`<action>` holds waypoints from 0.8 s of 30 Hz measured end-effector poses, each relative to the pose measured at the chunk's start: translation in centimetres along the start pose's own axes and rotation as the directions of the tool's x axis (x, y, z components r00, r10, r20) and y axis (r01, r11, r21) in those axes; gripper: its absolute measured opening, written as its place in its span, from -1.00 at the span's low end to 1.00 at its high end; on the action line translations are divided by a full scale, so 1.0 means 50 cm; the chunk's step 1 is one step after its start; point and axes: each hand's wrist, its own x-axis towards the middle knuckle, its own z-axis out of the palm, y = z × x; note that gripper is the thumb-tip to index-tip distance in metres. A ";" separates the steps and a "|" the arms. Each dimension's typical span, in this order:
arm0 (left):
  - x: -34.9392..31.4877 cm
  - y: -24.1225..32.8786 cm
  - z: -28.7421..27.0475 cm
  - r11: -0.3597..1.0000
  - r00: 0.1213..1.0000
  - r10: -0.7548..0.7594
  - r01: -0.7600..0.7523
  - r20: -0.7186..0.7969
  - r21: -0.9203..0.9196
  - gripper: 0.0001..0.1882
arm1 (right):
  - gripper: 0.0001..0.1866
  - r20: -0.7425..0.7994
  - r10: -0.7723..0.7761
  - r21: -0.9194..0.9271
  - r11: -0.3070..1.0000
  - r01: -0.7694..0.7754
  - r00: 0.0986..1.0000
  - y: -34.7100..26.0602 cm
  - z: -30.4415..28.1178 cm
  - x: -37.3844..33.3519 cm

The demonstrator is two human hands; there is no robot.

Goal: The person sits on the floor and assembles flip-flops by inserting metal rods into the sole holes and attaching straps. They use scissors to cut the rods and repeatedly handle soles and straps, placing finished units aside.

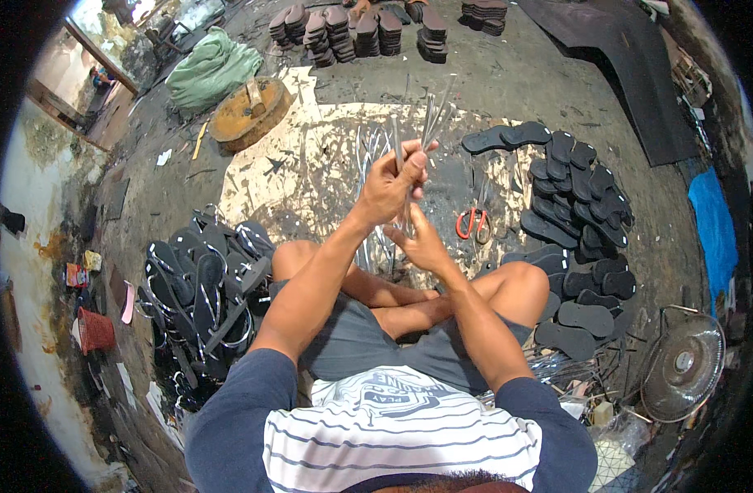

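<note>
I sit cross-legged on the floor. My left hand (393, 182) is raised and closed around a bunch of thin silvery sandal straps (432, 115) that fan upward and hang below the fist. My right hand (419, 242) sits just under it, fingers curled on the lower ends of the same straps. More loose silvery straps (368, 152) lie on the floor beyond my hands.
A pile of finished black sandals (204, 287) lies at my left. Black soles (578, 205) spread at my right, with red-handled scissors (473, 220) beside them. A fan (684, 366) lies at lower right. Stacked soles (352, 33), a green sack (212, 70) and a round wooden block (249, 111) stand farther off.
</note>
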 end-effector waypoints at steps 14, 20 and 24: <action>-0.061 0.041 0.065 0.993 0.997 0.038 -0.030 -0.065 0.115 -0.61 | -0.63 -0.361 -0.087 0.118 0.983 0.138 0.928 -0.340 -0.177 0.086; -0.077 0.056 0.070 0.991 0.992 0.017 0.000 -0.125 0.130 -0.60 | -0.67 -0.367 -0.063 0.049 0.995 0.087 0.928 -0.338 -0.165 0.087; -0.074 0.065 0.055 0.994 0.999 -0.004 0.008 -0.043 0.108 -0.58 | -0.66 -0.348 -0.002 0.228 0.970 0.087 0.938 -0.343 -0.192 0.083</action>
